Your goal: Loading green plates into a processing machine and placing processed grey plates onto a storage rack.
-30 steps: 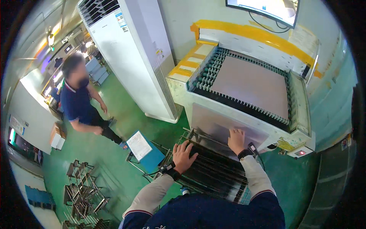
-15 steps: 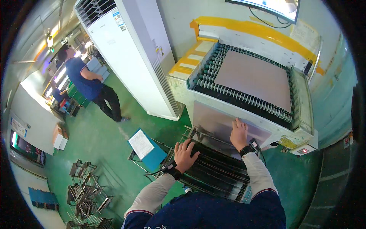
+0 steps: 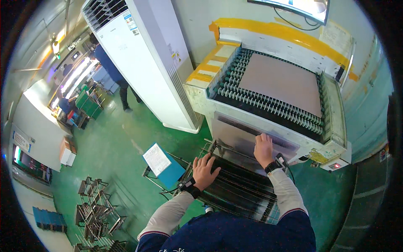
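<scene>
the right hand [image 3: 263, 152] is at the upper part of the sheet [image 3: 233, 135], its fingers bent and drawn close together; the thumb's side is hidden, so i cannot tell whether it pinches the sheet or only steadies it. the sheet is between the machine [image 3: 256, 119] and the far end of the rack [image 3: 267, 212], standing on edge with its broad face toward the person; a hand at its top probably keeps it from tipping. whether its back touches the machine cannot be told. the left hand [image 3: 204, 172] is wide, thumb and fingers spread, at the rack's left side and holding nothing i can see, perhaps to steady the rack or the body. dark boards [image 3: 237, 185] sit in the rack in close rows, seemingly on edge so that their faces stay apart. on top of the machine a panel [image 3: 281, 82] lies flat over rows of rollers [image 3: 226, 91], which likely carry it without much rubbing. left of the rack, a paper [image 3: 157, 159] lies on a blue board [image 3: 174, 175], apparently placed there to be read at a glance. both wrists wear black straps [image 3: 273, 167], which leave the fingers free.
</scene>
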`<state>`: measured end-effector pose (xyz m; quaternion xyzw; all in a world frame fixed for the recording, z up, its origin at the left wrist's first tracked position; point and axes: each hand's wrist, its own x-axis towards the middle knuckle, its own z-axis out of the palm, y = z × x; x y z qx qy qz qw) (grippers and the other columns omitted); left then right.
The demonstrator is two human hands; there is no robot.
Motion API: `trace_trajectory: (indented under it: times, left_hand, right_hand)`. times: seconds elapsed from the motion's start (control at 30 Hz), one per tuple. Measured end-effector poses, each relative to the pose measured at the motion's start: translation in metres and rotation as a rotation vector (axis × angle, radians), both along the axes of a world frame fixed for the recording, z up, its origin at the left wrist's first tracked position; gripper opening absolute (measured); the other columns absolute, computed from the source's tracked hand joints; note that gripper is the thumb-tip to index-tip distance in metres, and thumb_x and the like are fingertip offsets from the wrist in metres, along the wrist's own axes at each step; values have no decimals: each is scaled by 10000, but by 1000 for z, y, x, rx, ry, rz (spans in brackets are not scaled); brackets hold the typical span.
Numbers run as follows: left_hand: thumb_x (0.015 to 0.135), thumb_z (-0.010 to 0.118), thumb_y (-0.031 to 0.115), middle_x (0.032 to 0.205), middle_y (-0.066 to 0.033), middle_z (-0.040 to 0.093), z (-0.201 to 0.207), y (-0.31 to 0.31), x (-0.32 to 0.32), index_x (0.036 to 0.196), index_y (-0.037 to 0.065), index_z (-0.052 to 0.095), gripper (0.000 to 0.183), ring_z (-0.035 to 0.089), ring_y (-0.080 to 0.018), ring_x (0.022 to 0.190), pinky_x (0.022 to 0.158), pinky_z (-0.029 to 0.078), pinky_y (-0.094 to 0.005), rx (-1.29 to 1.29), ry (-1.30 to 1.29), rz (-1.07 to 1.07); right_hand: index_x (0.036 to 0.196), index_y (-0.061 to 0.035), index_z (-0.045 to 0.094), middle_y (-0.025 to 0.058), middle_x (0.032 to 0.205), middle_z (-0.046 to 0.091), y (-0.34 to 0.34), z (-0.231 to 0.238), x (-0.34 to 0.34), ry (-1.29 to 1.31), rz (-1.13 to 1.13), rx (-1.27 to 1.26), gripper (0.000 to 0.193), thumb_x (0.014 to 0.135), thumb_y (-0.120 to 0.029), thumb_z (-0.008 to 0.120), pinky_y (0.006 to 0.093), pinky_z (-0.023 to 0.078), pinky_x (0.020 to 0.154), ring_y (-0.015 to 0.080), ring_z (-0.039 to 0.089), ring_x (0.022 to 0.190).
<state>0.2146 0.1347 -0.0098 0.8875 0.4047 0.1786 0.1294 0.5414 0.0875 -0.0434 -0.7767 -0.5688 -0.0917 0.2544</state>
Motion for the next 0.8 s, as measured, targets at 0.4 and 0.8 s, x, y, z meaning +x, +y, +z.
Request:
trace_trajectory:
  times: [0.4,0.8]
  left_hand:
    - [939,711,449,1482,-131,540,-1,-1,0,1401,118,599,580,539,-362,1324,1217,274,-587,42,-21,-9]
    - [931,729,446,1508,-87,524,-3,-1,-2,1408,122,597,592,523,-340,1358,1227,264,-580,42,-14,-7]
  right_hand:
    - [871,-70,674,170,883,731,39,-30,36,116,-75,-317,177,812,-207,770,543,543,817,404,706,912]
    - [883,-61,676,184,894,733,35,-35,29,79,-72,-210,130,820,-159,734,552,552,799,418,714,893]
